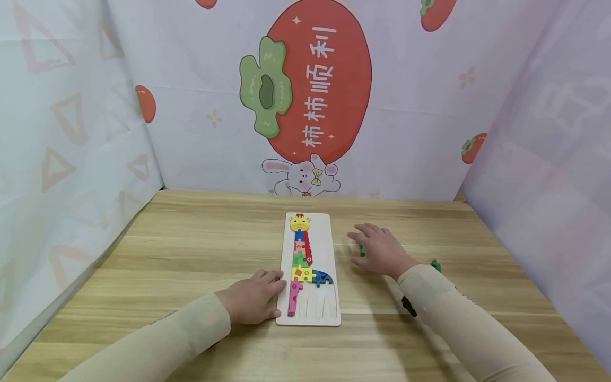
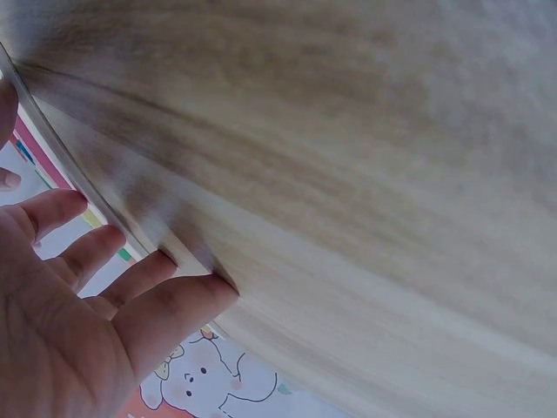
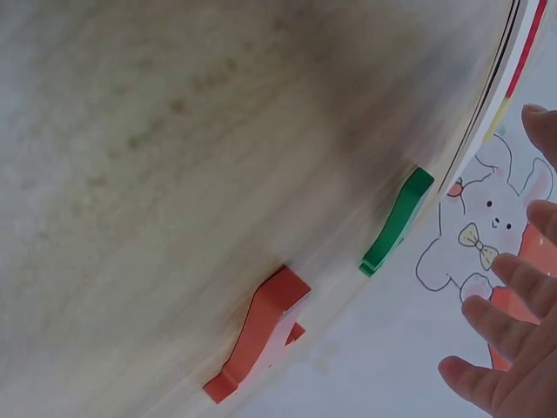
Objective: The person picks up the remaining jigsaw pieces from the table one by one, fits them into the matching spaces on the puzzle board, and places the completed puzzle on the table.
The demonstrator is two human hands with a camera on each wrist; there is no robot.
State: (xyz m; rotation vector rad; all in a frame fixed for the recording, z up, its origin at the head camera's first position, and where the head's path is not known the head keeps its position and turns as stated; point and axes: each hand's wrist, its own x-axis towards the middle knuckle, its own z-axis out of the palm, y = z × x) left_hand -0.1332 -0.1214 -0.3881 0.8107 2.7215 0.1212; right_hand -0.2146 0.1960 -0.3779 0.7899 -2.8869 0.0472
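Observation:
A pale wooden puzzle board [image 1: 322, 233] lies on the table, bearing a giraffe of coloured, interlocking pieces. Its yellow head piece [image 1: 299, 223] is at the far end, a pink leg piece [image 1: 294, 298] at the near end; bare leg-shaped marks show beside that leg. My left hand [image 1: 253, 298] rests on the table at the board's left edge, fingertips against it. Right of the board, my right hand [image 1: 379, 250] hovers with fingers spread, holding nothing. A green puzzle piece [image 3: 399, 222] and a red puzzle piece [image 3: 261, 331] lie below it in the right wrist view.
Another green piece [image 1: 436, 266] lies beside my right forearm, partly covered by the sleeve. The wood-grain table [image 1: 215, 228] has a printed cloth backdrop [image 1: 205, 143] behind it and cloth walls on both sides.

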